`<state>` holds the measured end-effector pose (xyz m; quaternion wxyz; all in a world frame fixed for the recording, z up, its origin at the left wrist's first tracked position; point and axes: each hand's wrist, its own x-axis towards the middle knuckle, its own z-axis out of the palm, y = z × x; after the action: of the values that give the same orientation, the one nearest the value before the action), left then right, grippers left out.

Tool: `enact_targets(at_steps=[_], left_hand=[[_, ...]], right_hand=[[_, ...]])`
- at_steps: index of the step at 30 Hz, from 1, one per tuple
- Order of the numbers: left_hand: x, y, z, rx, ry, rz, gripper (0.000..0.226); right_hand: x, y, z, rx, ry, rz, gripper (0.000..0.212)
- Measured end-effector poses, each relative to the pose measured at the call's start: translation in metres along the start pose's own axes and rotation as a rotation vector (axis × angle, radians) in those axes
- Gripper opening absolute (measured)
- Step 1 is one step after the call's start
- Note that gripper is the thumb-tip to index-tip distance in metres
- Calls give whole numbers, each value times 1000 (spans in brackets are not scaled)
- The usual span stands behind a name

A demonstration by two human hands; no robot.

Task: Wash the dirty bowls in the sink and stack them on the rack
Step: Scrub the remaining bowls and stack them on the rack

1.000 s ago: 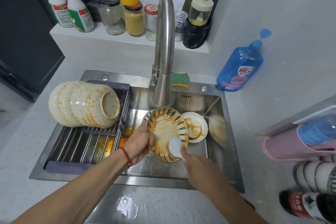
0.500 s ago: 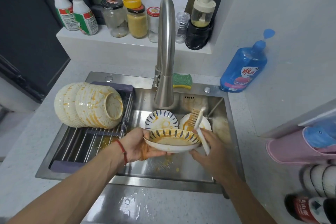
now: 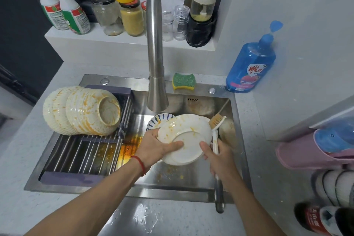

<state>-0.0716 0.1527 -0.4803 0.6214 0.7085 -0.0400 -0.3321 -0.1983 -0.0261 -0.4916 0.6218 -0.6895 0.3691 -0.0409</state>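
Observation:
Over the steel sink (image 3: pixel 240 140) my left hand (image 3: pixel 156 148) grips a shallow bowl (image 3: pixel 184 138) turned bottom up, its white underside smeared with orange sauce. My right hand (image 3: pixel 220 158) holds a white dish brush (image 3: pixel 215 130) by its handle, thumb touching the bowl's rim, bristles up beside the bowl. Behind the held bowl lies another bowl with blue stripes (image 3: pixel 159 120). A further dirty bowl (image 3: pixel 227 130) shows at the sink's right, mostly hidden. A stack of sauce-stained bowls (image 3: pixel 82 111) lies on its side on the roll-up rack (image 3: pixel 80 153) over the sink's left half.
The tall faucet (image 3: pixel 156 53) rises behind the bowl. A green-and-yellow sponge (image 3: pixel 183 81) and a blue soap bottle (image 3: pixel 251 63) sit at the sink's back edge. Jars and spray bottles line the ledge (image 3: pixel 134 42). Pink holder (image 3: pixel 314 151) and more bowls stand at right.
The bowl has been flipped from level, inside up, to bottom up. My right hand with the brush has dropped slightly to the bowl's right edge.

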Motion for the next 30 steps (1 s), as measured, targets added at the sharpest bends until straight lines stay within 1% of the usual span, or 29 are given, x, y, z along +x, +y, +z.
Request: enact_targets(at_steps=[2, 3, 4, 5, 6, 8, 9, 10, 12, 14, 17, 18, 20, 21, 24, 25, 27, 28, 30], left_hand=[[3, 3, 8, 74, 57, 13, 32], [6, 3, 11, 126, 84, 23, 32], [8, 4, 12, 177, 101, 48, 34], [9, 5, 13, 247, 121, 80, 37], [9, 4, 15, 325, 151, 107, 39], [10, 4, 16, 468, 232, 156, 39], [8, 6, 16, 511, 255, 174, 39], [7, 6, 16, 538, 263, 189, 41], [7, 8, 14, 595, 244, 208, 42], [5, 9, 13, 652, 235, 215, 37], [4, 7, 6, 605, 244, 188, 37], [3, 7, 4, 606, 232, 191, 39], [-2, 7, -1, 595, 210, 193, 40], [-4, 7, -5, 585, 201, 191, 41], [-8, 6, -18, 525, 171, 165, 40], [-9, 7, -22, 501, 153, 160, 40], [-11, 7, -32, 476, 124, 157, 41], [-12, 6, -38, 462, 106, 160, 43], [-16, 6, -50, 396, 74, 157, 43]], right_hand=[[5, -2, -1, -70, 3, 12, 21], [9, -3, -4, -163, 41, -11, 29], [11, -6, -7, -315, 71, -52, 41], [10, -7, -9, -488, 56, -95, 55], [6, -12, -8, -625, -3, -151, 68], [-10, -22, 4, -743, -188, -277, 84], [-18, -30, 12, -792, -247, -325, 86], [-22, -36, 16, -872, -251, -350, 84], [-11, -47, 16, -941, -167, -351, 78], [-11, -56, 19, -937, -145, -302, 76], [-37, -62, 31, -1000, -271, -324, 73], [-35, -63, 30, -1004, -249, -316, 73], [-26, -65, 26, -1013, -162, -242, 73], [-29, -67, 31, -1018, -168, -227, 73], [-52, -69, 50, -1018, -294, -300, 81], [-51, -69, 50, -1008, -272, -280, 81], [-37, -65, 49, -986, -185, -195, 73], [-36, -64, 52, -961, -169, -175, 70], [-53, -64, 66, -878, -215, -210, 69]])
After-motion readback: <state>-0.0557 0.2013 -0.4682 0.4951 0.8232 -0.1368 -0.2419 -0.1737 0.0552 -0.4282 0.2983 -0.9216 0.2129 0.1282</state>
